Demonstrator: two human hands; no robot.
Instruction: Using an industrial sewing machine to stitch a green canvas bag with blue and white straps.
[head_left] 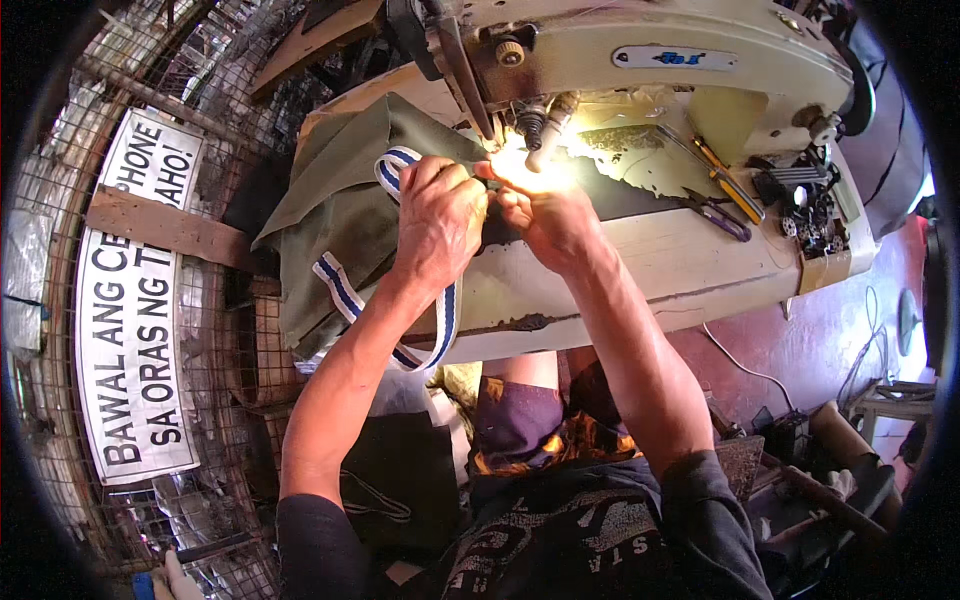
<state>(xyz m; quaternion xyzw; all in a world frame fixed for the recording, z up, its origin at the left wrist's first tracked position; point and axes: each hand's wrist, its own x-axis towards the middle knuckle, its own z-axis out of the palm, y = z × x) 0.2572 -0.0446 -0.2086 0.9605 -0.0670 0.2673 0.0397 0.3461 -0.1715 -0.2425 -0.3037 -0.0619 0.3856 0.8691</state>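
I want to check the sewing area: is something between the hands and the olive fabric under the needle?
Nothing visible stands between them. The left hand lies directly on the olive fabric and the striped strap. The right hand is at the needle area, where glare hides the fingertips.

An olive-green woven fabric piece (330, 215) lies bunched on the bench to the left of the cream-coloured sewing machine (640, 60), one edge drawn in under the machine's needle end, its outer part drooping over the bench's front edge. A white webbing strap with blue stripes (345, 290) (flat, ribbon-like) runs along the fabric, loops up near the machine's needle end, and hangs in a curve below the bench's edge.
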